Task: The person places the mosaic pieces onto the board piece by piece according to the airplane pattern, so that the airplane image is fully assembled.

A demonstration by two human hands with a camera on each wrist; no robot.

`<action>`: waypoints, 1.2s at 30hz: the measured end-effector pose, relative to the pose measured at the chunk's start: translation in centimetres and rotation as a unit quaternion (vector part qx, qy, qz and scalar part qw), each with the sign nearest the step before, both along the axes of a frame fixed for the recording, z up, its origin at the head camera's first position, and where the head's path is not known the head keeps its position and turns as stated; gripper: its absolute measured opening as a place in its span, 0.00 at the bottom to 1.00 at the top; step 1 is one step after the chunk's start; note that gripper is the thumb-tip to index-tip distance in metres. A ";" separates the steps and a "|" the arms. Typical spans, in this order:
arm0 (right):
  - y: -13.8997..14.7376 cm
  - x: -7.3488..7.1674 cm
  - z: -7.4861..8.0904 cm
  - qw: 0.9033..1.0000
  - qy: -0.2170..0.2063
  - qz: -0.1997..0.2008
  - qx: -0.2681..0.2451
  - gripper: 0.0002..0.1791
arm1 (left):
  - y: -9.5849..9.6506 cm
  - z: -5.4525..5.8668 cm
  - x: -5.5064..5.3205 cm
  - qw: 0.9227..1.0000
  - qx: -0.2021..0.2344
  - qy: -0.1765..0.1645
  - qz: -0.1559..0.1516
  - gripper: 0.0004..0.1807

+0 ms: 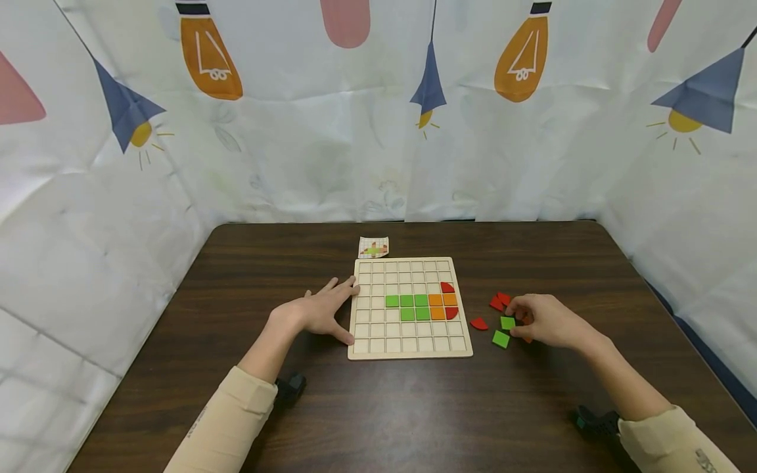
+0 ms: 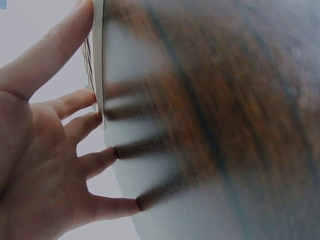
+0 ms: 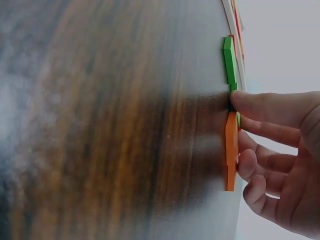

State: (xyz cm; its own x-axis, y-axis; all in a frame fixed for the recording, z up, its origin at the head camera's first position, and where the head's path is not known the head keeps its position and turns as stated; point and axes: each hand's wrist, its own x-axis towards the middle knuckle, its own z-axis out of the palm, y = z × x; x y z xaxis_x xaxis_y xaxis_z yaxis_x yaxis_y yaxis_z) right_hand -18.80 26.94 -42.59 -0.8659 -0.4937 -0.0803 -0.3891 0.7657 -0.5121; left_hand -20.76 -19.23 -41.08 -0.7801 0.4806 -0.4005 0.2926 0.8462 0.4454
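Observation:
A pale wooden grid board [image 1: 369, 332] lies on the table, bearing green, orange and red tiles in its middle and right cells. My left hand [image 1: 316, 312], fingers spread, rests against the board's left edge; the left wrist view shows the thumb and fingertips along that rim [image 2: 99, 55]. Right of the board, my right hand [image 1: 547, 318] pinches a green square tile [image 1: 507, 323] between thumb and index finger, down at the table. Another green tile [image 1: 501, 339] lies just below it. Orange tiles [image 3: 231, 142] are under the curled fingers, partly hidden in the head view.
Red tiles [image 1: 501, 300] lie just beyond the right hand, and a red quarter-round tile [image 1: 479, 324] sits close to the board's right edge. A small picture card [image 1: 374, 247] lies behind the board. Printed curtains surround the dark wooden table [image 1: 414, 414] at the back and sides.

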 end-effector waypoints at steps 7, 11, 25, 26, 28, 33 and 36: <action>-0.1 -0.2 -0.1 1.000 0.006 0.003 -0.007 0.12 | 0.0 0.1 0.0 1.000 -0.002 0.003 -0.002 0.59; -0.1 -0.3 -0.1 1.000 0.011 0.007 -0.005 0.11 | 0.0 0.1 0.0 1.000 -0.002 0.001 0.000 0.59; -0.7 -0.5 0.4 1.000 0.009 -0.002 0.002 0.09 | 0.0 0.1 0.1 1.000 0.001 0.002 0.001 0.60; -0.8 -0.5 0.5 1.000 0.011 -0.003 0.003 0.09 | 0.0 0.1 0.1 1.000 0.001 0.001 0.001 0.60; -0.9 -0.6 0.7 1.000 0.018 0.001 0.004 0.09 | 0.0 0.2 0.1 1.000 0.002 0.000 0.001 0.59; -1.4 -1.0 1.0 0.999 0.034 0.013 -0.002 0.10 | 0.0 0.2 0.1 1.000 -0.001 0.000 0.000 0.59; -1.7 -1.0 0.9 0.999 0.041 0.015 -0.013 0.10 | 0.1 0.2 0.0 1.000 -0.004 0.000 -0.001 0.59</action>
